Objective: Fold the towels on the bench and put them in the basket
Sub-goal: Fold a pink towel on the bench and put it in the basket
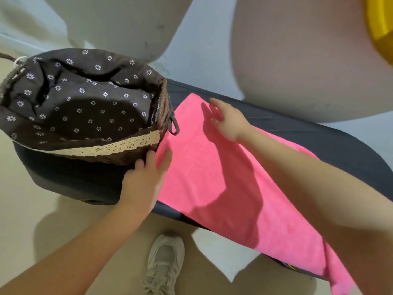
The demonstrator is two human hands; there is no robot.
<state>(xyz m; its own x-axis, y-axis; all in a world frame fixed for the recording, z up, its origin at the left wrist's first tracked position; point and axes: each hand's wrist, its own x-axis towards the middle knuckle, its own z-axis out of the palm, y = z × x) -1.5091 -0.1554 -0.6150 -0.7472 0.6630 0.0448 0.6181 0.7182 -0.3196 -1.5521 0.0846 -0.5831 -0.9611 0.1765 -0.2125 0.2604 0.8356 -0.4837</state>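
Both hands spread flat, the left hand [146,175] and right hand [227,120] are smoothing the pink towel [212,177] beside the lined wicker basket [85,107], where squaring the corners first should keep the fold neat.

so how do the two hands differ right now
The left hand lies at the pink towel's near corner, beside the basket; the right hand is at the far edge. The left's fingers lie together and flat; the right's are spread. Both are open, gripping nothing.

No readable text, label, brand, number or sign on any surface in view.
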